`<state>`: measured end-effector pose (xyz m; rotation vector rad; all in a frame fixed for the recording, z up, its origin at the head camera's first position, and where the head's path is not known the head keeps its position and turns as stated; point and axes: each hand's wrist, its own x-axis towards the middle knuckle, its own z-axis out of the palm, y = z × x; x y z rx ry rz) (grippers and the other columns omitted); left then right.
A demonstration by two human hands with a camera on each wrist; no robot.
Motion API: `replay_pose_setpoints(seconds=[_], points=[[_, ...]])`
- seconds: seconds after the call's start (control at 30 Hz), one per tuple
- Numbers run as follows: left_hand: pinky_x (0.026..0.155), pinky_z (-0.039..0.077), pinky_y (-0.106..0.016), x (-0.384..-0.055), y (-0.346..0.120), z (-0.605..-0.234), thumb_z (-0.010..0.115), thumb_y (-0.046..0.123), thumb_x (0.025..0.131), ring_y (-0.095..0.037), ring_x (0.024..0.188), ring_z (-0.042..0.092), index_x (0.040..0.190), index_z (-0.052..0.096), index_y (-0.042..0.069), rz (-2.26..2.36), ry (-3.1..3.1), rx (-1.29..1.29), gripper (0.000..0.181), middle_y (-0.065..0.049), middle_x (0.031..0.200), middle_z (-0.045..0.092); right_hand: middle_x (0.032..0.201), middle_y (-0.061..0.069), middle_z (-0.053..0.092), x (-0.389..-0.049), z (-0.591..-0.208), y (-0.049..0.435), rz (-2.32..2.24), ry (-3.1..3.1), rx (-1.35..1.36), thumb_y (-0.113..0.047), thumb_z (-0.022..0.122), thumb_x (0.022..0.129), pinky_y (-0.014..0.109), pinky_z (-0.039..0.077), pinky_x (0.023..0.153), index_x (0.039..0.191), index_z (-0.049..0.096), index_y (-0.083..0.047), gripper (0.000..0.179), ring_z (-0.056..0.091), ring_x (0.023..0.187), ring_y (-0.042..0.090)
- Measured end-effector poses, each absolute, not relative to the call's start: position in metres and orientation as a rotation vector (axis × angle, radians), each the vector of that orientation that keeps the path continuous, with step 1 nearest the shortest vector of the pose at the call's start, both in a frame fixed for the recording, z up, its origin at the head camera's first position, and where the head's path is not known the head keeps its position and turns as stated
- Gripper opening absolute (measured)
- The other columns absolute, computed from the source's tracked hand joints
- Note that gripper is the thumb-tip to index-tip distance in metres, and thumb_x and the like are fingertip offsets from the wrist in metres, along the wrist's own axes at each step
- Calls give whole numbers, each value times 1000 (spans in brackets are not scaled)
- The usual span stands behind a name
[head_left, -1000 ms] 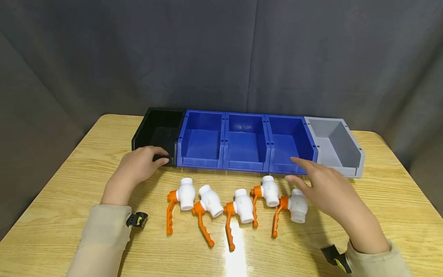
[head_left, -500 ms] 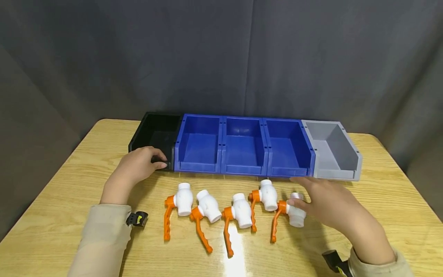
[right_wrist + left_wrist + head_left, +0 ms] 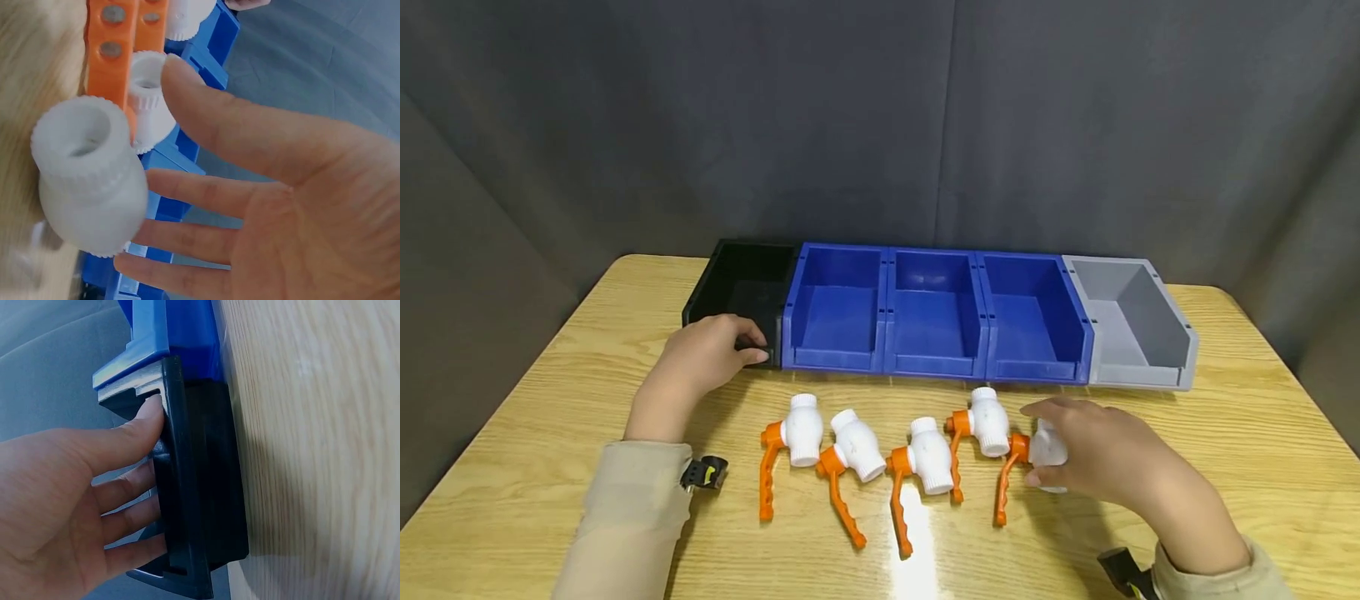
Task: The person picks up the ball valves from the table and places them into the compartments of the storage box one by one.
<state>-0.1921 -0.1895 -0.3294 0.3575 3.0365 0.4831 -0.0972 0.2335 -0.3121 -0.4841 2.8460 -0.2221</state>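
Seen from the head view, the rightmost white ball valve [image 3: 1047, 448] lies on the table [image 3: 820, 567] at nine o'clock from the right hand [image 3: 1108, 454], in the gap between thumb and fingers. These are spread rather than pinching; the right wrist view shows the thumb clear of the valve's body and the fingertips right at it, contact unclear. Its orange lever [image 3: 1003, 493] points to seven o'clock. The left hand's [image 3: 706, 360] loosely curved fingers meet the black bin's [image 3: 756, 302] front rim; whether they grip, I cannot tell.
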Motion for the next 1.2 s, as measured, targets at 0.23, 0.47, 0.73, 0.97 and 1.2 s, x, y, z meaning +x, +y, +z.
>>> replay_pose_setpoints(seconds=[0.23, 0.47, 0.73, 0.97, 1.2], points=[[84, 49, -53, -190, -186, -334, 72, 22, 92, -31, 96, 64, 104, 75, 10, 512, 3044, 331, 17, -10, 103, 71, 128, 16, 59, -100, -318, 232, -221, 2776, -449, -45, 92, 61, 61, 48, 85, 131, 60, -10, 84, 61, 108, 40], [81, 50, -51, -191, -190, -330, 72, 21, 92, -28, 92, 64, 102, 75, 11, 512, 3050, 335, 14, -7, 98, 71, 112, 6, 56, -105, -325, 227, -215, 2759, -442, -39, 95, 56, 50, 53, 74, 122, 63, -10, 79, 59, 95, 27], [84, 50, -52, -192, -190, -324, 72, 19, 92, -30, 95, 64, 104, 74, 9, 499, 3049, 371, 15, -9, 101, 71, 100, 2, 50, -108, -329, 226, -251, 2758, -506, -23, 96, 58, 41, 51, 71, 116, 63, -10, 68, 53, 85, 21], [84, 50, -53, -193, -190, -327, 72, 19, 92, -31, 96, 64, 103, 74, 10, 480, 3059, 372, 15, -9, 104, 71, 102, 3, 51, -109, -330, 226, -290, 2729, -509, -12, 93, 60, 38, 50, 67, 116, 64, -13, 63, 52, 83, 20], [82, 51, -51, -191, -191, -330, 72, 21, 92, -28, 92, 64, 102, 74, 11, 479, 3049, 366, 14, -8, 100, 71, 96, 2, 52, -109, -331, 234, -263, 2750, -566, -19, 92, 61, 38, 50, 68, 112, 65, -14, 57, 52, 79, 19]])
